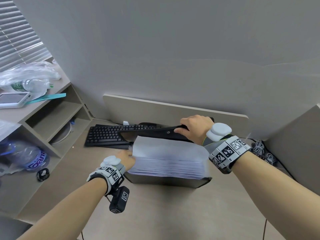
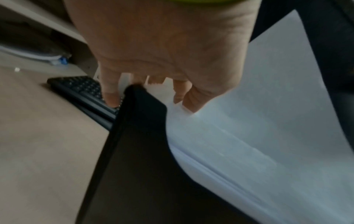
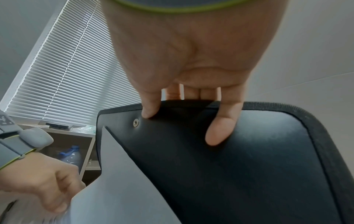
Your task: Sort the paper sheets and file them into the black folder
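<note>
Paper sheets [image 1: 166,158] sit stacked in the black folder [image 1: 166,181] at desk centre, right hand [image 1: 194,128] gripping its raised flap [image 1: 155,131] at 12 o'clock, left hand [image 1: 125,160] pinching the stack's 9 o'clock edge, where loose sheets could fan out or crease.

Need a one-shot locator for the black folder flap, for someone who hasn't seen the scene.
On the beige desk, right of the black keyboard, stands an open black folder packed with white sheets. The flap is its raised back panel, gripped by the right hand; unlike the keyboard it is smooth, with one metal snap.
</note>
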`<state>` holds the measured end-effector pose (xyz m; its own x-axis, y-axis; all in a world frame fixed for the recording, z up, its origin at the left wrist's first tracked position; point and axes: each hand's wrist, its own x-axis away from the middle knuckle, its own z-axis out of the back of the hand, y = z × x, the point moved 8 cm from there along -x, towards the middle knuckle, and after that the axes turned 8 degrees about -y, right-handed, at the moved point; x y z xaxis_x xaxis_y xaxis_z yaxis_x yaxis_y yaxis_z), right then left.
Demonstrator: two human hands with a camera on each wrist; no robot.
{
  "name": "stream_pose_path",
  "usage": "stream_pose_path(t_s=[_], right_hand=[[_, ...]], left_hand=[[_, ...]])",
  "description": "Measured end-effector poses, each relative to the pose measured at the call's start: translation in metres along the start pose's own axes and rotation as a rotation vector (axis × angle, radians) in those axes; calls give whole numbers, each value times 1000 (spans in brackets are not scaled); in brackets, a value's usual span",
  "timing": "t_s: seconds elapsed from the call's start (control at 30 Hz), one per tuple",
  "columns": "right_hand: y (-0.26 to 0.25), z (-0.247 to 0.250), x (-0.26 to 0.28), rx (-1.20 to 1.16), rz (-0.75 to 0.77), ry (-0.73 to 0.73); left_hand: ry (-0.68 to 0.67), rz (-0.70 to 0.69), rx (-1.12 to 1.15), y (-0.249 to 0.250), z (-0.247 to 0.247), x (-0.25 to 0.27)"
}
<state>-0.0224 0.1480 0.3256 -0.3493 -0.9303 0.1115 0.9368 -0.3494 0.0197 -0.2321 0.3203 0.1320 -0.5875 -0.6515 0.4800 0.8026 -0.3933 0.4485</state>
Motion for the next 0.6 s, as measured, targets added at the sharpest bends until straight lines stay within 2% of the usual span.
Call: stream_pose_path(t_s=[0.07,0.13,0.23,0.4,0.53,0.6], right_hand=[[0,0,1,-3,-2,8],[-1,1,1,-3,1,13],[-3,2,2,-1,1,18],[0,1,1,2,-7,22],[-1,1,-3,-8,-1,28],[-1,2,-3,-5,-4,21]], left_hand=[[-3,34,-93,-2,2,0],[19,10,-158,4,6,-1],[38,-15,-115,10,14,2],[91,15,150,2,24,6],[44,23,4,2,22,3],[69,-6,-23,12,26,6]])
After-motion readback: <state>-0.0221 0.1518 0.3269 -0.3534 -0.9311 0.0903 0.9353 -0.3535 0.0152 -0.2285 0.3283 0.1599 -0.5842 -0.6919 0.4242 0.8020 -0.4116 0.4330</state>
